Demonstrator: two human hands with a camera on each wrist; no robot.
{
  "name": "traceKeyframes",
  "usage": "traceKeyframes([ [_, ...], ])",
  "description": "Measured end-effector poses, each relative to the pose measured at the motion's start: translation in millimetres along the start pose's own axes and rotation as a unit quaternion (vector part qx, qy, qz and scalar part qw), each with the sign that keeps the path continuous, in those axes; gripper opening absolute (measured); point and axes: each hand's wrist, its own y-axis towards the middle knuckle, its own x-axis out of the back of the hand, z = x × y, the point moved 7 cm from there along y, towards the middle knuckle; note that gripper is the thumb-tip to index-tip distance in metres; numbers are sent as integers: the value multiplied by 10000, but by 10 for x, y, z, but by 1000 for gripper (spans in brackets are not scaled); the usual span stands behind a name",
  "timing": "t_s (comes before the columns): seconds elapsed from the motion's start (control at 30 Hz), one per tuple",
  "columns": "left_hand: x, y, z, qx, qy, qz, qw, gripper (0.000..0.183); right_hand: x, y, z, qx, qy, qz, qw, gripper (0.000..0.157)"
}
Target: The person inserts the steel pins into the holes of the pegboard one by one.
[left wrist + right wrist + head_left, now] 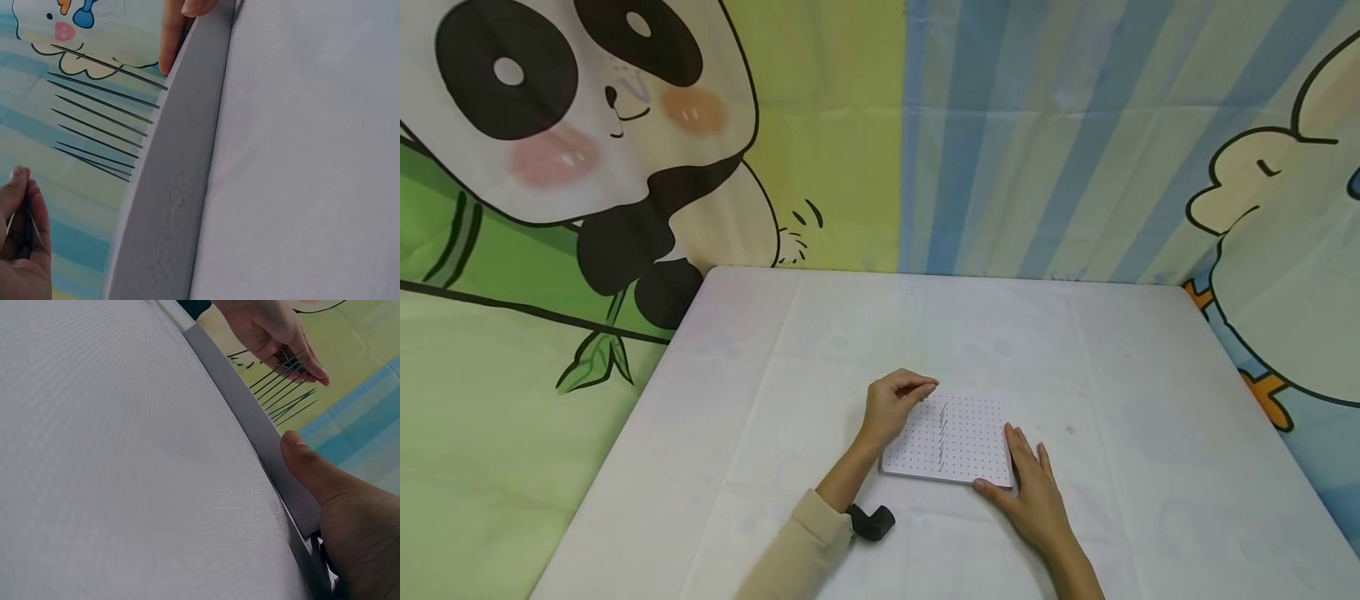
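Observation:
A white board [981, 442] dotted with rows of small holes lies on the table. Several thin dark needles [103, 119] stand in a row in it, slightly tilted, points upward. My left hand [889, 408] is above the board's far left part with fingers curled and fingertips together. In the left wrist view, slim needles [33, 222] show inside that hand; how many cannot be told. My right hand [1037, 496] rests at the near right corner, thumb [300, 450] against the front edge and fairly straight fingers along the right side.
The board sits on a white-covered table [760, 500]. A black wrist mount [872, 523] shows beside the left sleeve. Behind the table hangs a cartoon-printed cloth [827, 125] with a panda and stripes.

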Motion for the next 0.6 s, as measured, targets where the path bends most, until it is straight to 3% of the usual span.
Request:
traceKeyframes([
  [0.3,-19,-16,117,240,-477,-70,9985,11,-9,1,2,-31,8,19,10000,99],
  [0.47,-57,-23,151,10,-846,-119,9963,9,-13,-3,-1,-27,9,36,10000,99],
  [0.6,-117,-22,146,-271,-720,-203,9968,9,-9,-3,-12,-52,86,53,9999,99],
])
